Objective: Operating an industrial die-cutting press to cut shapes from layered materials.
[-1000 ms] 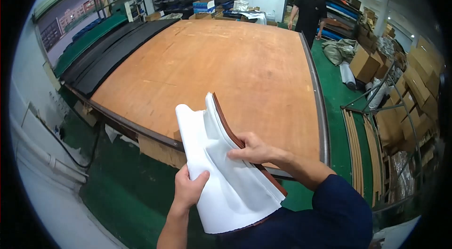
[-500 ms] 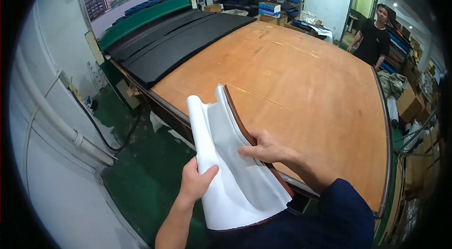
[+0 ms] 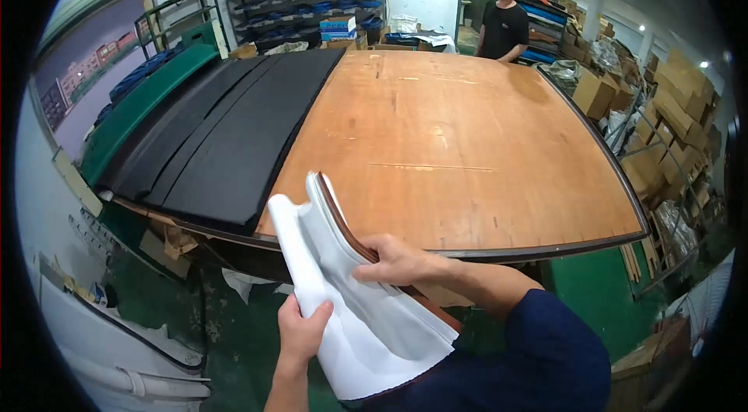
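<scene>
A bundle of flexible sheets (image 3: 366,342), white on the face toward me and reddish-brown on the outer side, is held upright before my body. Its left edge curls over into a roll. My left hand (image 3: 304,326) grips that rolled edge, thumb on the white face and fingers behind. My right hand (image 3: 393,260) clasps the other edge, where several layers and the brown side show; its thumb lies over the white face. The fingertips of both hands are partly hidden by the sheets. Beyond the bundle stands a large wooden-topped table (image 3: 436,132).
Black sheet material (image 3: 226,132) covers the table's left part, beside a green machine bed (image 3: 148,108). At the far side, a person in black (image 3: 505,26) stands by the table. Racks with blue items (image 3: 312,3) line the back wall; cardboard boxes (image 3: 596,93) pile up at right.
My view has swung to the right, so the table and the person appear farther left. Both hands keep their hold on the sheets, which have kept nearly the same pose.
</scene>
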The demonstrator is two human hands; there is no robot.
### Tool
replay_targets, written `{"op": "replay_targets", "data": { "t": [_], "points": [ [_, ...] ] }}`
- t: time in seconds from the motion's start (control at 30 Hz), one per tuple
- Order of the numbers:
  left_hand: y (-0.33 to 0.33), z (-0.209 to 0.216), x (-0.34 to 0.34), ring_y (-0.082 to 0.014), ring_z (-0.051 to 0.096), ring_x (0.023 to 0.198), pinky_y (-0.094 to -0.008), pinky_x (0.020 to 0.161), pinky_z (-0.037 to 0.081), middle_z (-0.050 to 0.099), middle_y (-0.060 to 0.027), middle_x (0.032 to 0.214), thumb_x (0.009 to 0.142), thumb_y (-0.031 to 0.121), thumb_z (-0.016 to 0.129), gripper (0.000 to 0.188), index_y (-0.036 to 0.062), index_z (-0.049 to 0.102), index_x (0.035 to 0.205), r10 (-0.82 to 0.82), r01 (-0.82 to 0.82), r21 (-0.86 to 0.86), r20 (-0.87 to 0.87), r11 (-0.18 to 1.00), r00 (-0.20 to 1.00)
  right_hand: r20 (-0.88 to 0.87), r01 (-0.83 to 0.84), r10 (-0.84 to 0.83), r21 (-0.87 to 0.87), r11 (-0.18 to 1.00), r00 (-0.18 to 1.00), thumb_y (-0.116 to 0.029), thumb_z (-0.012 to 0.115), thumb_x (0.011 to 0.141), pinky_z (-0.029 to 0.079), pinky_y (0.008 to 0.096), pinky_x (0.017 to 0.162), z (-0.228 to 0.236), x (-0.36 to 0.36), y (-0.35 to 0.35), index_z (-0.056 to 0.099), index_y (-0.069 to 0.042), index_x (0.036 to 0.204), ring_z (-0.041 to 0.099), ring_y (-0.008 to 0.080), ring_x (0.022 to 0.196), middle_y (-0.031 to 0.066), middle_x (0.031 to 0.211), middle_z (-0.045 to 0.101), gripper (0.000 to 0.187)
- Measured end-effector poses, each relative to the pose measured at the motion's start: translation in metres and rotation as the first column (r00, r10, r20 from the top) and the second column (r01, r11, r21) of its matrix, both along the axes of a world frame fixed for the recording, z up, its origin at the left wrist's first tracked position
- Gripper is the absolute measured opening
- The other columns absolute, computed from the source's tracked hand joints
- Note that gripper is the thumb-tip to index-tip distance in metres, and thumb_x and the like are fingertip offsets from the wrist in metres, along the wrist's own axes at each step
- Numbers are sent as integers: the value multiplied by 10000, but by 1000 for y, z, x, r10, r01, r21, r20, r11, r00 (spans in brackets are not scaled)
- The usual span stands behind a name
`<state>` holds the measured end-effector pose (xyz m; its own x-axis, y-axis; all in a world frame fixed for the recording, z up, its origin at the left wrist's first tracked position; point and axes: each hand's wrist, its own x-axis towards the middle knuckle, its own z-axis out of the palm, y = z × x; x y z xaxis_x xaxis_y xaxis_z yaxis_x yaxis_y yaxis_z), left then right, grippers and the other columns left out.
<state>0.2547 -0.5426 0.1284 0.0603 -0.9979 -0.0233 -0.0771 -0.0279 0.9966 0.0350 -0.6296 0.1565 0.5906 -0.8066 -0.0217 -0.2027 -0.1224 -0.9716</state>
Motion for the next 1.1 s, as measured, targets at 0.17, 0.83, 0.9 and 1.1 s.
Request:
{"op": "replay_targets", "data": {
  "t": [0.17, 0.83, 0.9, 1.1],
  "points": [
    [-41, 13, 118, -132, 606, 803, -290, 721, 501, 665, -73, 942, 816, 55, 677, 265, -47, 613, 1053, -24, 24, -29, -7, 999, 1000, 31, 52, -51, -9, 999, 998, -121, 617, 844, 499, 309, 725, 25, 118, -27, 616, 76, 1068, 584, 142, 810, 80, 862, 644, 299],
    [-77, -1, 570, -161, 601, 882, -303, 806, 487, 651, -96, 1006, 812, 51, 683, 314, -64, 586, 1087, 389, -387, -52, 56, 921, 919, -172, -335, 303, -206, 919, 937, -206, 629, 804, 488, 389, 740, 26, 614, -137, 602, 85, 980, 607, 260, 773, 204, 833, 634, 341],
    [-73, -7, 608, -175, 624, 878, -312, 796, 502, 661, -105, 1004, 812, 62, 690, 331, -65, 587, 1099, 404, -405, -6, -33, 914, 914, -206, -356, 304, -305, 883, 930, -217, 637, 795, 486, 396, 733, 11, 664, -143, 611, 74, 971, 609, 271, 763, 206, 820, 632, 341],
    [-95, -44, 682, -133, 615, 809, -299, 718, 507, 668, -75, 891, 811, 139, 713, 295, -36, 613, 1027, 370, -370, 30, -13, 929, 929, -402, -352, 273, -139, 925, 874, -212, 671, 782, 514, 358, 658, 22, 740, -153, 635, 71, 1049, 648, 200, 718, 159, 797, 655, 391]
  ]
}}
